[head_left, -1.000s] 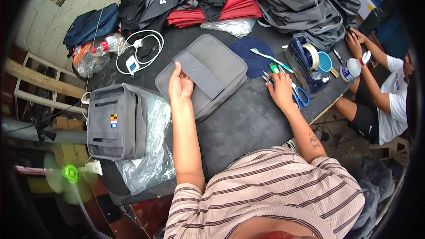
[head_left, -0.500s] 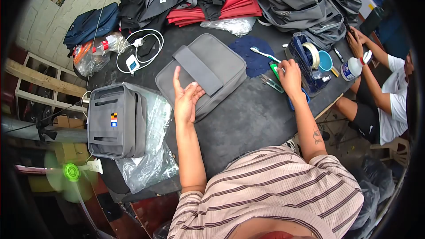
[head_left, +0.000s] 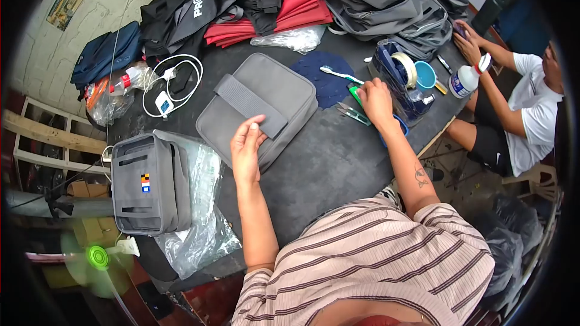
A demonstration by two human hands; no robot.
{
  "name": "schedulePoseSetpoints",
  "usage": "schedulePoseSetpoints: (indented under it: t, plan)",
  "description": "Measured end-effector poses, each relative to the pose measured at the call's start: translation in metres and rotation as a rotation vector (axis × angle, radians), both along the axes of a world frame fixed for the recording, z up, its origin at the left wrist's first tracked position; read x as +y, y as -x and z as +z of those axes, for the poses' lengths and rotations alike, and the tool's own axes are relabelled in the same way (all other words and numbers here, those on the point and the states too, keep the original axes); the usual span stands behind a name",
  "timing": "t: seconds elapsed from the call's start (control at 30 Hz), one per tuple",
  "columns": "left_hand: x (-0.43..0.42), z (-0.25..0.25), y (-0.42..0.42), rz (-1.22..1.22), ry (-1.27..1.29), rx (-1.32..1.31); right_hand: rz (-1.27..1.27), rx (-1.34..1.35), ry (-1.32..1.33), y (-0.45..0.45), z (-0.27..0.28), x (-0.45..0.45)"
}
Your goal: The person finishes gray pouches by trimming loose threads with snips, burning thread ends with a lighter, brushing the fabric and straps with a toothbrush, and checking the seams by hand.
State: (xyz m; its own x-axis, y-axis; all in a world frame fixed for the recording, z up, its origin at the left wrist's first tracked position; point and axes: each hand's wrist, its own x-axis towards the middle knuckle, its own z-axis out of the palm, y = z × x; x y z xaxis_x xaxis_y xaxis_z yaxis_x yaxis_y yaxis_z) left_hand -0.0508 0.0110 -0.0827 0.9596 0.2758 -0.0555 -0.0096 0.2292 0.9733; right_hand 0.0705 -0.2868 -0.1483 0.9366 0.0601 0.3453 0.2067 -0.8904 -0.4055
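Note:
A grey fabric bag (head_left: 248, 105) with a wide strap across its top lies on the black table. My left hand (head_left: 244, 154) is at the bag's near edge, its fingers half bent and a little apart, with nothing visible in them. Farther right, my right hand (head_left: 377, 102) reaches down with bent fingers beside a green-handled tool (head_left: 355, 93). Its fingertips are close together, and what they grip, if anything, is hidden. Next to it lie a toothbrush (head_left: 339, 75) and small metal snips (head_left: 353, 114).
A second grey bag (head_left: 148, 184) rests on clear plastic (head_left: 205, 205) at left. A blue organizer (head_left: 389, 72) with tape, a white bottle (head_left: 468, 78) and a white cable (head_left: 173, 87) are on the table. Backpacks (head_left: 386, 9) line the back. A person (head_left: 531, 108) sits at right.
The whole view has shifted slightly, moving the scene left. My left index finger, raised before, is now bent toward the thumb. My right hand stays beside the green-handled tool.

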Motion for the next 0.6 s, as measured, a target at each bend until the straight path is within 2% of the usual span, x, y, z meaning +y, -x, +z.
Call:
schedulePoseSetpoints:
  t: [0.1, 0.23, 0.3, 0.33, 0.4, 0.43, 0.47, 0.5, 0.6]
  plan:
    - [-0.001, -0.005, -0.001, 0.006, -0.092, -0.006, -0.059, -0.039, 0.129, -0.002, 0.0, 0.015]
    - [-0.017, -0.01, -0.001, 0.209, -0.075, -0.162, -0.033, -0.043, 0.039, -0.007, 0.002, 0.025]
    - [-0.021, -0.018, -0.004, 0.251, -0.137, -0.232, 0.114, -0.136, -0.215, -0.006, 0.0, 0.035]
    - [-0.023, -0.018, -0.004, 0.275, -0.194, -0.237, 0.187, -0.11, -0.427, 0.005, 0.013, 0.049]
    - [-0.029, -0.015, -0.005, 0.337, -0.288, -0.255, 0.255, 0.052, -0.565, 0.037, 0.038, 0.076]
    - [-0.03, -0.016, -0.006, 0.342, -0.29, -0.255, 0.376, 0.012, -0.58, 0.047, 0.037, 0.086]
    - [-0.03, -0.018, -0.006, 0.362, -0.329, -0.257, 0.421, 0.136, -0.517, 0.061, 0.047, 0.096]
    - [-0.031, -0.019, -0.007, 0.381, -0.367, -0.258, 0.5, 0.087, -0.441, 0.069, 0.047, 0.106]
    - [-0.035, -0.019, -0.007, 0.427, -0.343, -0.252, 0.552, 0.09, -0.38, 0.081, 0.046, 0.13]
